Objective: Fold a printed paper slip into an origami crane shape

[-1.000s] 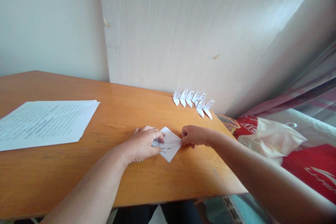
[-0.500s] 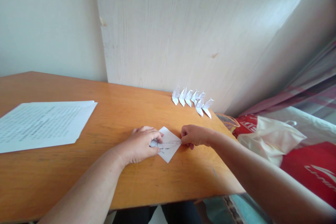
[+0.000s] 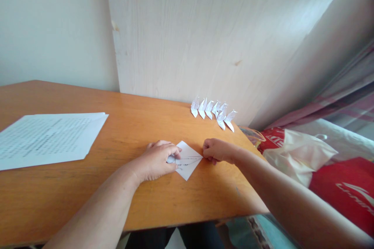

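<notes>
A small white folded paper (image 3: 188,165), diamond-shaped with printed lines and creases running to its right corner, lies flat on the wooden desk. My left hand (image 3: 160,159) grips its left part between thumb and curled fingers, covering that corner. At the right corner is my right hand (image 3: 216,151), its fingers closed in a pinch on the very tip. How much paper sits between those fingers is hidden. Farther back, several folded white paper pieces (image 3: 209,109) with pointed ends stand grouped near the wall.
Printed sheets (image 3: 52,138) are stacked on the left of the desk (image 3: 140,120). A pale panel (image 3: 175,39) rises behind it. Past the right edge lie red bags (image 3: 344,194) and a cream bag (image 3: 300,153), below a pinkish curtain (image 3: 330,105).
My right hand has shifted very slightly right at the paper's corner. The left hand and the paper stay almost where they were; the view has tilted a little.
</notes>
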`<action>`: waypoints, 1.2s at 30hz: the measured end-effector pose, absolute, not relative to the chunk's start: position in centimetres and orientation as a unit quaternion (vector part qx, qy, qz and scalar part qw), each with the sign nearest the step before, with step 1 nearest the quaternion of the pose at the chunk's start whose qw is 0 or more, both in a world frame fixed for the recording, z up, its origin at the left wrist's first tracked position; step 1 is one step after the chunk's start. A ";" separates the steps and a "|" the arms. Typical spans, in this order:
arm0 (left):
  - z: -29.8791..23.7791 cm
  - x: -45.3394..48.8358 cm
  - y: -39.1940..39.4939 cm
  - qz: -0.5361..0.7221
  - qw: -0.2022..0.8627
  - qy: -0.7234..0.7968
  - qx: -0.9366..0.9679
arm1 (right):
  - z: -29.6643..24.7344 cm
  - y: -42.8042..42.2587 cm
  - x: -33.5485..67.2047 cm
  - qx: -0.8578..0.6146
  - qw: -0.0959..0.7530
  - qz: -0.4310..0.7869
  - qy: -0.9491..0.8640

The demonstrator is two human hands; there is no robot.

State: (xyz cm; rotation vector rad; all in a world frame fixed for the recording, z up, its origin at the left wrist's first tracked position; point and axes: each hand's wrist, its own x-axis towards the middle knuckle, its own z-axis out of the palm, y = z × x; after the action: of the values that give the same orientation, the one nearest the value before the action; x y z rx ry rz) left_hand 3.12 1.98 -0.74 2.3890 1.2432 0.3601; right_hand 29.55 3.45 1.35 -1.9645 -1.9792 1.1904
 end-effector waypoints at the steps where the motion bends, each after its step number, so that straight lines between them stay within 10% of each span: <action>1: -0.7 3.2 2.0 0.130 0.209 0.447 0.860 | 1.3 3.4 29.7 -0.650 0.065 0.394 -0.646; 11: -0.8 3.3 1.7 0.144 0.206 0.458 0.853 | 0.1 -0.5 27.5 -0.610 0.232 0.168 -0.739; 36: -1.6 3.3 1.6 0.194 0.150 0.436 0.866 | -0.9 -4.6 24.0 -0.459 0.059 0.064 -0.884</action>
State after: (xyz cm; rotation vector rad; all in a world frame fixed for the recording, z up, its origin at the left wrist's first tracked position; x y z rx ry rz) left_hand 3.34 1.58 -1.58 2.4882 1.2536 0.5569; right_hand 24.04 -4.63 -0.95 -1.3895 -2.6776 0.1928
